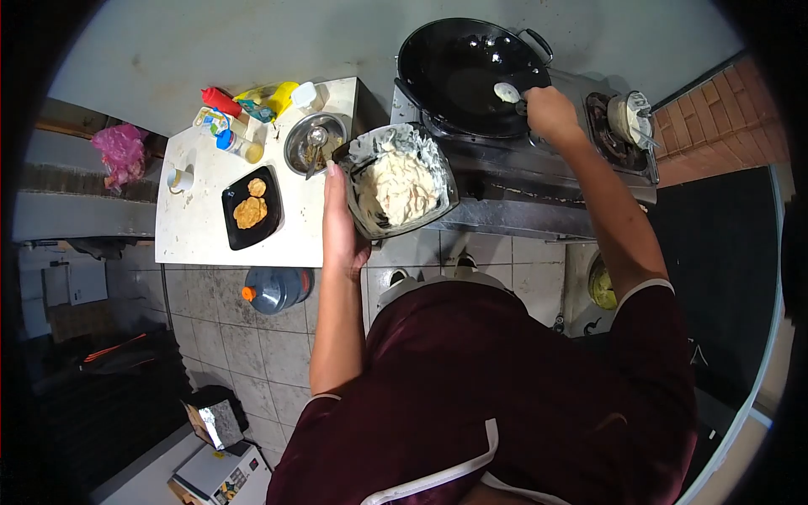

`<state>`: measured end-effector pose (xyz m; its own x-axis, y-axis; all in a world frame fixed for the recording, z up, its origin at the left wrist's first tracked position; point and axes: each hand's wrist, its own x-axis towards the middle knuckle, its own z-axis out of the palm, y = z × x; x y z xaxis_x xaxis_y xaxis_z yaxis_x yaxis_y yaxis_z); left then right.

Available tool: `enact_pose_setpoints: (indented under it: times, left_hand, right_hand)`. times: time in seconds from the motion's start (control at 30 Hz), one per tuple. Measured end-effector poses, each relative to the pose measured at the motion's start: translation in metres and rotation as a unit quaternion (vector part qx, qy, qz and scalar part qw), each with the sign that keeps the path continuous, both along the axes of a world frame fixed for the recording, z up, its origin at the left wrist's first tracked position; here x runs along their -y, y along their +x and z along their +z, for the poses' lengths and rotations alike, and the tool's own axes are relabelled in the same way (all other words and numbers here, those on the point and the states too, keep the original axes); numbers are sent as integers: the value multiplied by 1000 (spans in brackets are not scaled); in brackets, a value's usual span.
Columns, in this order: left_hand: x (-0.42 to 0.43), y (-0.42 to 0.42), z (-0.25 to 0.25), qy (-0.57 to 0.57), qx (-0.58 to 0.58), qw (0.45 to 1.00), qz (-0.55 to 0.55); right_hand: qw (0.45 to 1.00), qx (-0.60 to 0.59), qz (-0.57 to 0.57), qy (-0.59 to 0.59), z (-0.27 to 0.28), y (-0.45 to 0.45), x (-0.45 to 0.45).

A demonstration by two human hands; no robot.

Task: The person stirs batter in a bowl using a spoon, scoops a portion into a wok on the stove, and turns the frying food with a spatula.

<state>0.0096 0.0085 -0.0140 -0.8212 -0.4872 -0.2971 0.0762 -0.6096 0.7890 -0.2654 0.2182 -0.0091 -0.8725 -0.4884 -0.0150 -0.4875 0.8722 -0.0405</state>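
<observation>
My left hand (343, 223) grips the near left side of a dark square bowl (368, 220), tilted a little toward me. Thick pale batter (400, 185) fills its middle and smears its walls. Over the right rim of a large black wok (459, 80), my right hand (551, 115) is closed around the handle of a spoon. The spoon (507, 93) carries a blob of white batter above the wok's inside. Dark, shiny liquid, seemingly oil, lies in the wok. My right fingers are partly hidden by the back of the hand.
On the white table (189, 231) stand a black plate with fried fritters (251, 212), a metal bowl with a spoon (316, 139), a mug (179, 179) and several bottles. A batter-smeared pot (629, 119) sits on the right burner. A water jug (279, 290) lies on the tiled floor.
</observation>
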Motion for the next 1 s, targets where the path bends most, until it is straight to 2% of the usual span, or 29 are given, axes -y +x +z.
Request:
enact_pose_setpoints:
  times: [0.4,1.0]
  left_hand:
    - [1,5,-1,15,-11,1000,-19]
    - [-1,5,0,-7,-4,1000,-13]
  right_hand:
    - [1000,3,-1,15,-1,10,2]
    - [998,24,-34,-39,-2,-1,-5]
